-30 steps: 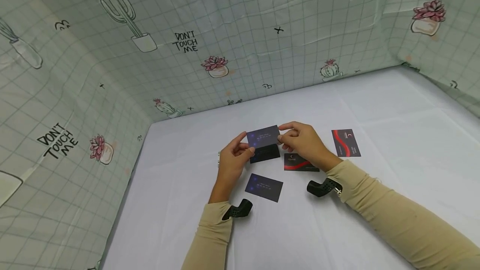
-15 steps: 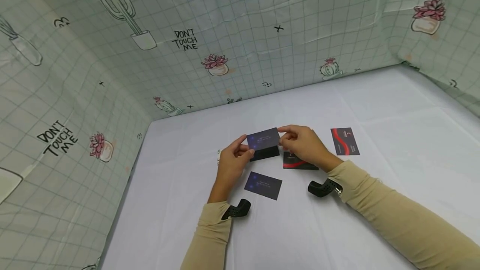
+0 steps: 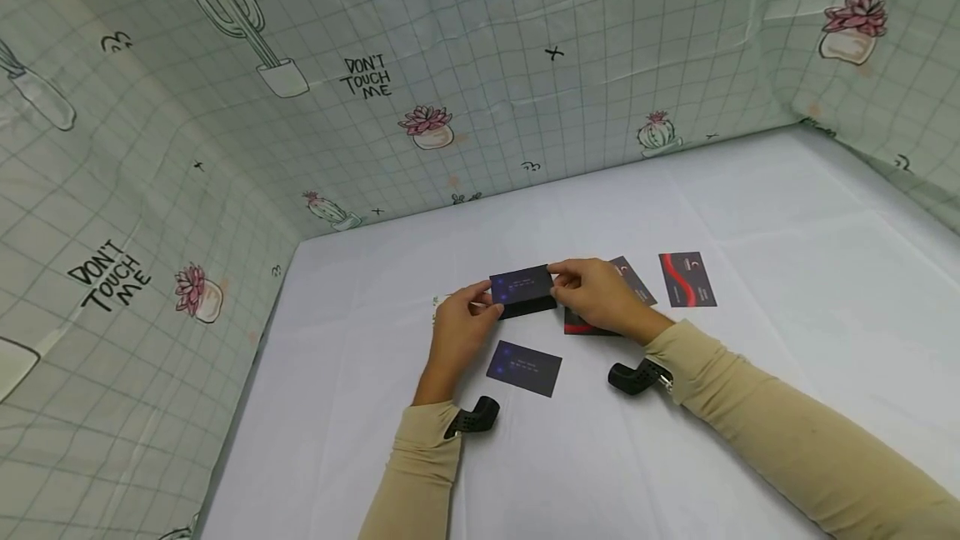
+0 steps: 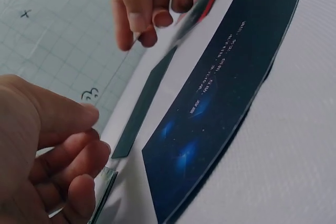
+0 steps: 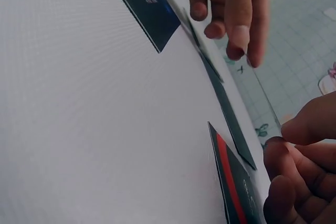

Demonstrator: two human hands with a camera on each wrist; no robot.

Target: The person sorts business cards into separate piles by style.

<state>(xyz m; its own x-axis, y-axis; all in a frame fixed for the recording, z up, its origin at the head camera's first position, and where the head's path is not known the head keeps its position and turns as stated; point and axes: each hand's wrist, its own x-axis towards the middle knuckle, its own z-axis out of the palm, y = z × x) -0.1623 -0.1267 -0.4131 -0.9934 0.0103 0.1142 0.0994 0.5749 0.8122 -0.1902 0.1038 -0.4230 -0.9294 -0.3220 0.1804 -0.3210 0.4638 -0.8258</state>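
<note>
Dark blue-black, the held card (image 3: 521, 283) spans the gap between my hands: my left hand (image 3: 459, 330) pinches it at the left edge, my right hand (image 3: 596, 294) at the right. It is raised just above a plain dark card (image 3: 527, 307) lying on the white cloth (image 3: 360, 340). Nearer me, well apart, lies a blue-spotted card (image 3: 525, 368). Partly hidden by my right hand, a red-striped card (image 3: 581, 329) shows on its near side and an angled card (image 3: 636, 280) on its far side. Farther right lies a black-and-red card (image 3: 687, 279). Beyond rises grid-patterned fabric (image 3: 487, 90) printed with cacti.
</note>
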